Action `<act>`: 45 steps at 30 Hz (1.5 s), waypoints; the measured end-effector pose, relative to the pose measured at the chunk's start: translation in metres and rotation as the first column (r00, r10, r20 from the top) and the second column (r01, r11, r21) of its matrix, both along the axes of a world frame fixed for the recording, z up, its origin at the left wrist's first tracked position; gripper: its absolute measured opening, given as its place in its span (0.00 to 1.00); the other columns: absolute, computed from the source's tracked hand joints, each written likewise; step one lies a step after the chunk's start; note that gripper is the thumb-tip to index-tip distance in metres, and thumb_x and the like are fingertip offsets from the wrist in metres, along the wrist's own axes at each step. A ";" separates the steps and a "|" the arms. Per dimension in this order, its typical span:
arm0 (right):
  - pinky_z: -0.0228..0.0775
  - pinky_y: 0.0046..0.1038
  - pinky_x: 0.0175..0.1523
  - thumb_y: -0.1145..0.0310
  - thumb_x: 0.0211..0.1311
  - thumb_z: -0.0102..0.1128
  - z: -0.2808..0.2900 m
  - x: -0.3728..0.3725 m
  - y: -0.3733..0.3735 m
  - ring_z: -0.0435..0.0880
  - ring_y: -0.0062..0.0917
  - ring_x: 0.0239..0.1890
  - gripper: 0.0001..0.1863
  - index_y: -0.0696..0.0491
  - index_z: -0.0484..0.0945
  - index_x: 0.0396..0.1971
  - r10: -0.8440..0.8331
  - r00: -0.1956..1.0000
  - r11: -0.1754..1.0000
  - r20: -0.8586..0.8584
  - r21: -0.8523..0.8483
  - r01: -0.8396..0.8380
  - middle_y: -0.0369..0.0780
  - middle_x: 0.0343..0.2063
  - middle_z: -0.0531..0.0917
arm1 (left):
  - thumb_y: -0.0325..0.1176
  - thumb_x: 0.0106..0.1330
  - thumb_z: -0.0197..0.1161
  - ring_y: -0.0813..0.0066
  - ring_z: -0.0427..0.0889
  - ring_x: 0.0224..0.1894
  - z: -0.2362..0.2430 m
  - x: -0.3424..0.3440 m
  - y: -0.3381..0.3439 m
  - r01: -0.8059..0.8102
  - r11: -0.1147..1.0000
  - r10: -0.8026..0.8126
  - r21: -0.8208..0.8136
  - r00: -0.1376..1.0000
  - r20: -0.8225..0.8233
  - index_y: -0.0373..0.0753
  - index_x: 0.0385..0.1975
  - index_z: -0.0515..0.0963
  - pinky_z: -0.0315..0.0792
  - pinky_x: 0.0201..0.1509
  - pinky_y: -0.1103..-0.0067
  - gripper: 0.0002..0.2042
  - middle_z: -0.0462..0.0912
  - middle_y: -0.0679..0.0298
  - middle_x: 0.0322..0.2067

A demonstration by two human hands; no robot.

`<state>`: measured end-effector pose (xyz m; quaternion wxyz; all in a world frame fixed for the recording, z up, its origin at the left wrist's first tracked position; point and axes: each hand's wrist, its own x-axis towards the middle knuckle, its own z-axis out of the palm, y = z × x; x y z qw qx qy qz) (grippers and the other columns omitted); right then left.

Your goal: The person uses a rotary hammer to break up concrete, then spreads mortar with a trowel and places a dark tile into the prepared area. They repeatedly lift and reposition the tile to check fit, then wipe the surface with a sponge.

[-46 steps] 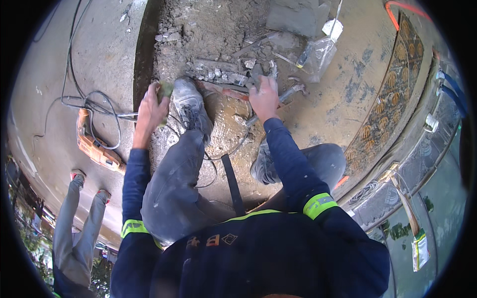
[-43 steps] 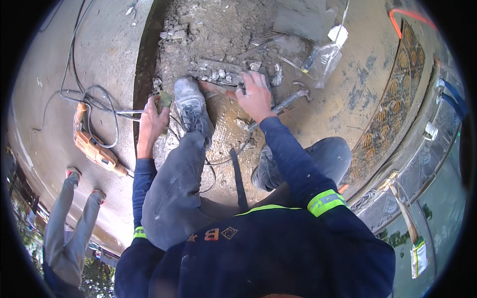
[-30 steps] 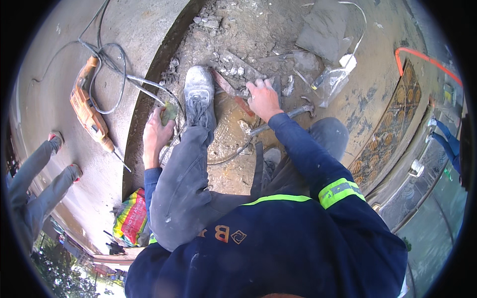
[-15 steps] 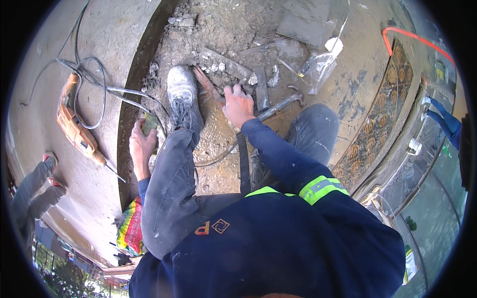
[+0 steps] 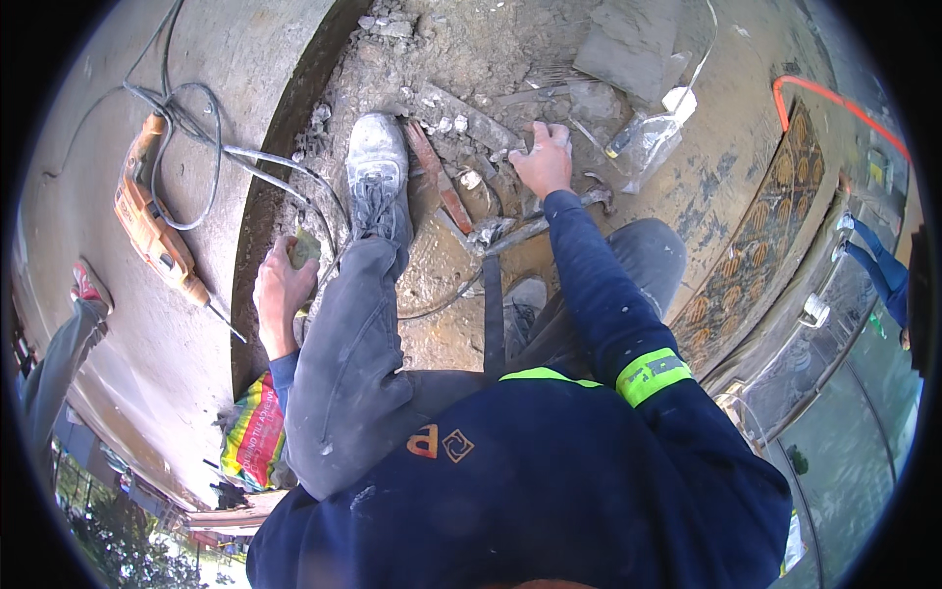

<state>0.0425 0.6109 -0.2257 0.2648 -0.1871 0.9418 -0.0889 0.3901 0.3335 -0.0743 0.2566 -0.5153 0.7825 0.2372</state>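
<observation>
My left hand (image 5: 282,292) is closed round a yellow-green, sponge-like block (image 5: 306,249), beside my left leg and the raised slab's edge. Farther right, my right hand (image 5: 545,165) reaches over the rubble, fingers bent and apart, with nothing visible in them. Below it lies a hammer (image 5: 538,229), dusty and partly covered by my right sleeve. A reddish-brown flat strip (image 5: 439,175) slants between my left shoe (image 5: 378,162) and that hand. Next to it are a grey flat bar (image 5: 471,116) and pale broken chunks (image 5: 471,181).
An orange power drill (image 5: 155,221) with a looped grey cable (image 5: 211,147) lies on the raised concrete at left. A colourful bag (image 5: 254,432) is by my left knee. At right are a clear plastic bag (image 5: 653,147), a patterned board (image 5: 751,221) and an orange tube (image 5: 834,90). Other people's legs show at both sides.
My right hand has moved right and farther away, uncovering the reddish-brown strip's lower end. The left hand keeps its hold on the block. At far left, a bystander's feet have shifted.
</observation>
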 end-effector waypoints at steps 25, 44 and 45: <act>0.80 0.53 0.56 0.45 0.51 0.77 0.011 0.004 -0.082 0.87 0.54 0.53 0.38 0.55 0.75 0.55 0.348 0.936 0.934 0.044 0.070 -0.350 0.54 0.49 0.88 | 0.45 0.66 0.70 0.42 0.89 0.52 0.066 0.169 -0.016 -0.331 0.644 0.371 -0.689 0.924 -0.097 0.45 0.71 0.73 0.82 0.57 0.56 0.33 0.87 0.47 0.54; 0.75 0.48 0.64 0.56 0.57 0.77 0.015 0.153 -0.052 0.80 0.50 0.62 0.38 0.58 0.68 0.61 -0.107 0.983 0.975 0.153 -0.179 0.134 0.52 0.58 0.79 | 0.34 0.73 0.68 0.47 0.78 0.69 0.016 -0.108 -0.040 0.184 0.924 -0.348 -0.334 0.768 -0.539 0.43 0.63 0.82 0.73 0.72 0.60 0.19 0.78 0.48 0.68; 0.75 0.48 0.64 0.56 0.57 0.78 0.011 0.159 -0.052 0.80 0.49 0.62 0.38 0.58 0.68 0.60 -0.109 0.985 0.973 0.136 -0.186 0.133 0.52 0.58 0.79 | 0.33 0.73 0.68 0.47 0.78 0.69 0.018 -0.114 -0.039 0.203 0.916 -0.370 -0.346 0.763 -0.530 0.43 0.63 0.82 0.74 0.72 0.60 0.19 0.78 0.48 0.68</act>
